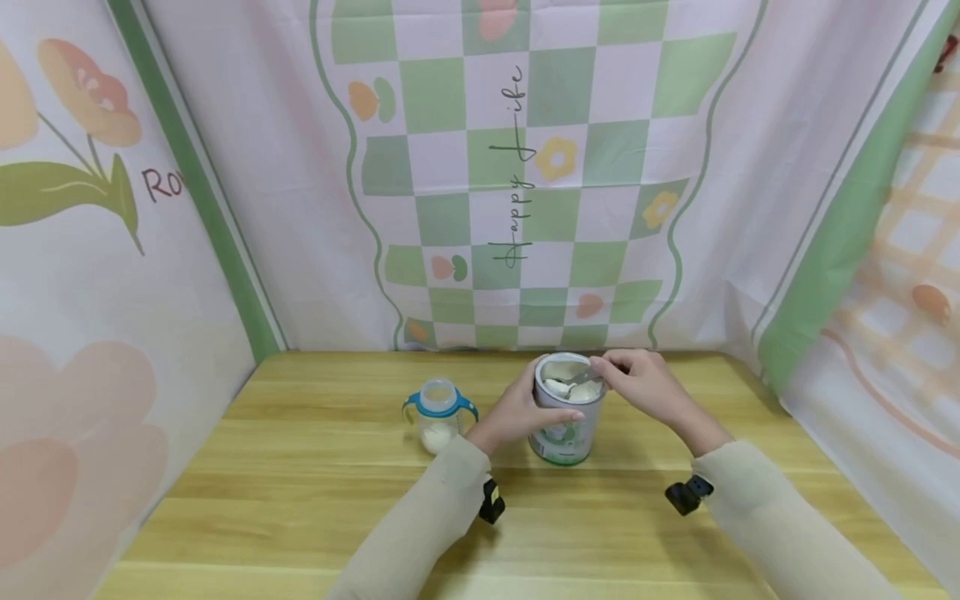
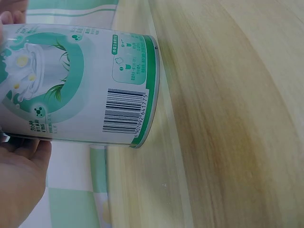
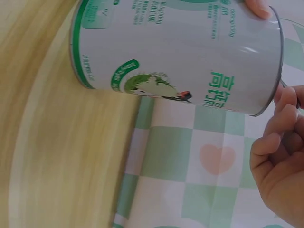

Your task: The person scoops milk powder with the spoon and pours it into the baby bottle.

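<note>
An open white and green milk powder tin (image 1: 564, 443) is at the table's far side, its mouth towards me. My left hand (image 1: 519, 410) grips its left side, with the thumb across the front. The handle of a metal spoon (image 1: 585, 377) is pinched in my right hand (image 1: 647, 385) at the right rim. Inside the tin, the spoon's bowl lies among white powder (image 1: 557, 387). The left wrist view shows the tin's barcode side (image 2: 71, 85); in the right wrist view my right fingers (image 3: 287, 111) are beside the rim.
A baby bottle (image 1: 438, 421) with blue handles, uncapped and with white powder at its bottom, stands left of my left hand. The wooden table (image 1: 337, 500) ends at a patterned cloth (image 1: 525, 208) at the back. More cloth hangs on both sides.
</note>
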Available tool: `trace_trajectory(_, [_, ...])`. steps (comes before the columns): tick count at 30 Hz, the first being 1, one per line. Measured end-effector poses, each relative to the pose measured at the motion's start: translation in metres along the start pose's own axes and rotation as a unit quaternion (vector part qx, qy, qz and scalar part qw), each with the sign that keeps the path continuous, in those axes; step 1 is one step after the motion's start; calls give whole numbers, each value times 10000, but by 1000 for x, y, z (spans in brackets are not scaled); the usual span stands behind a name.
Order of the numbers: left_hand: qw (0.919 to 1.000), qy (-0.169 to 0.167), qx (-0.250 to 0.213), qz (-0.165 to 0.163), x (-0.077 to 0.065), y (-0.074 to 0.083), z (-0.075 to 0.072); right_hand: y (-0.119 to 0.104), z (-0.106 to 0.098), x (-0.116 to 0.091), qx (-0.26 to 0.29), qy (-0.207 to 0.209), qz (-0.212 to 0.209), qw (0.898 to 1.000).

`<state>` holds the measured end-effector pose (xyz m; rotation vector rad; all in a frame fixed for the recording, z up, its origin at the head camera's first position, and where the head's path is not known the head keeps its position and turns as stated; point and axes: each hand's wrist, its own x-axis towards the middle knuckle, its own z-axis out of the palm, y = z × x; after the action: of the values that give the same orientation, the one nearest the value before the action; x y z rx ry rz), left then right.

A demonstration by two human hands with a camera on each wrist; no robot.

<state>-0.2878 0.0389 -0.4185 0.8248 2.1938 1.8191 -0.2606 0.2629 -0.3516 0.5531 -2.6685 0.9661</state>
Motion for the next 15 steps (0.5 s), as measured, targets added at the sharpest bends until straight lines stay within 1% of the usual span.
trace_trajectory(4, [10000,19,35,18,0,1,0,4,3,-4,-59,305,-90,9995])
trace_trajectory(9, [10000,31,-10,-17,0,0,0,5,6,-7,-215,684,-403,9966])
trace_trajectory(12, [10000,20,-21,5,1,-1,0,5,7,-8,-311,837,-546,9945])
trace_trajectory(15, [10000,6,-41,10,2,-2,-1,5,8,-9,-344,911,-570,9936])
